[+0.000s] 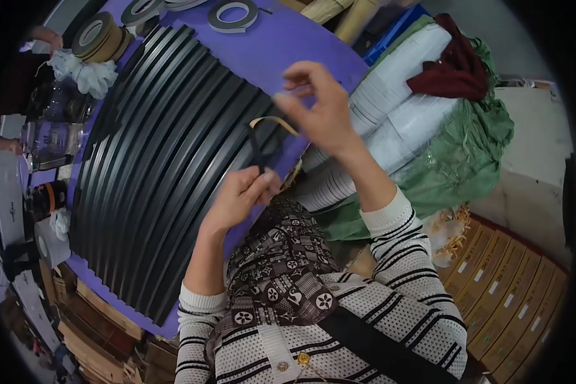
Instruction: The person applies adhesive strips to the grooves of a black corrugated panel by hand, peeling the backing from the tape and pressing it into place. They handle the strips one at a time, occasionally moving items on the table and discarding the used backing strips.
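Note:
My left hand is closed, thumb against fingers, on a narrow black tape strip that stands up from the grip. The strip's upper end bends over into a tan curl, which reaches toward my right hand. That hand is raised above and to the right, slightly blurred, its fingers curved and apart from the thumb. Nothing shows between them. Beneath and left of both hands, long black ridged strips lie side by side on the purple tabletop.
Tape rolls lie along the table's far edge. To the right, white stacked pieces in plastic wrap rest on green sheeting with a dark red cloth. Cartons stand lower right. Another person's hand shows at far left.

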Tool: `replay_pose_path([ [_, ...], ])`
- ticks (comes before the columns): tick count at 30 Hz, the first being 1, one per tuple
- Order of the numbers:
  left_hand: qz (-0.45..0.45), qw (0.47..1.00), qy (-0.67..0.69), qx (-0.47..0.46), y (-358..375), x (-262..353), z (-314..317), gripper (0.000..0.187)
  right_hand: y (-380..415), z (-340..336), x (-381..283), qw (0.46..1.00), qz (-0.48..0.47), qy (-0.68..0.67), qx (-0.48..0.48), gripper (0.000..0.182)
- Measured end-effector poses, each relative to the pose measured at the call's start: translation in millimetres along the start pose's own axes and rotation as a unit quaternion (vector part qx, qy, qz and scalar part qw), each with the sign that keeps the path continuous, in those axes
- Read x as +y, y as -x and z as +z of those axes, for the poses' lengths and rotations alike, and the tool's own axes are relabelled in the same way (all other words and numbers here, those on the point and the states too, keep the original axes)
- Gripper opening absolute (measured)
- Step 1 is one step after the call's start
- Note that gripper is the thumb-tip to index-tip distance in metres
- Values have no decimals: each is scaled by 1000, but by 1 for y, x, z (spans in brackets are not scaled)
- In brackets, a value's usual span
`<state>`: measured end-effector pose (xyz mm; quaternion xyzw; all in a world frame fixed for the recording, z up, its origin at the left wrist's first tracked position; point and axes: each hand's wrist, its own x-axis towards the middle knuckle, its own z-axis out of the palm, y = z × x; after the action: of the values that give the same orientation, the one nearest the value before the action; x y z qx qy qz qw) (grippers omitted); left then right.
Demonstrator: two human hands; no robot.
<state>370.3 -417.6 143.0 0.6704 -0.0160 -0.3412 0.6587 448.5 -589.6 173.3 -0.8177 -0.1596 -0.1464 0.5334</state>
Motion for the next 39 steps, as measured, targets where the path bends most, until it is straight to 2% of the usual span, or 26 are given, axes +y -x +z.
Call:
replay_pose_path([
  [2,9,998,63,24,55,-1,0,30,31,-25,16,947,171,-204,182,16],
  [4,70,985,130,91,110,-3,1,30,99,-44,44,886,306,-247,244,15],
  [6,146,959,166,175,159,-7,14,29,194,-33,75,837,429,-294,172,15],
  [7,180,955,160,175,179,-16,16,27,244,-23,99,745,543,-385,38,16],
  [8,183,953,158,181,195,-23,25,27,312,14,139,578,626,-521,53,25],
  [10,185,963,82,180,223,-37,45,25,355,69,108,487,757,-421,111,49],
  [12,175,963,99,177,251,-43,63,24,377,115,100,454,684,-533,204,65],
  [14,163,951,185,188,274,-38,82,22,357,139,67,414,650,-592,236,59],
  [16,168,959,154,171,307,-35,94,21,347,155,56,378,606,-644,273,54],
  [17,178,963,132,157,325,-34,96,21,345,161,58,385,581,-663,273,53],
  [18,250,935,148,206,340,-32,103,21,344,163,58,394,555,-681,271,53],
  [19,321,898,163,254,355,-33,109,21,336,155,49,383,567,-663,304,40],
  [20,368,888,148,232,388,-48,88,24,340,156,57,386,566,-664,300,40],
  [22,415,874,132,216,428,-51,62,26,360,157,84,359,566,-679,298,22],
  [23,436,851,214,197,449,-46,60,26,370,151,93,356,569,-688,277,10],
  [25,457,819,293,185,482,-37,55,26,371,133,91,476,501,-660,296,7],
  [26,494,757,314,289,502,-37,48,25,374,126,102,507,503,-641,281,18],
  [28,524,681,328,392,512,-28,52,24,349,91,67,556,531,-569,292,33],
  [30,523,767,267,260,479,-7,65,15,342,77,58,594,536,-539,264,42],
  [31,517,801,232,194,464,3,71,12,330,70,39,659,545,-488,177,43],
  [33,543,784,234,188,462,0,79,9,316,80,5,752,488,-443,-14,37],
  [34,574,733,270,245,466,-6,81,10,307,90,-32,767,423,-475,-83,32],
  [35,541,712,311,321,455,5,90,23,296,93,-76,772,353,-506,-152,29],
  [36,511,687,100,508,422,8,105,23,286,92,-116,779,290,-523,-187,25],
  [38,363,847,-17,387,410,-4,103,29,268,82,-176,816,153,-515,-214,19],
  [39,61,900,-20,432,381,31,120,33,261,78,-192,846,81,-487,-200,16],
])
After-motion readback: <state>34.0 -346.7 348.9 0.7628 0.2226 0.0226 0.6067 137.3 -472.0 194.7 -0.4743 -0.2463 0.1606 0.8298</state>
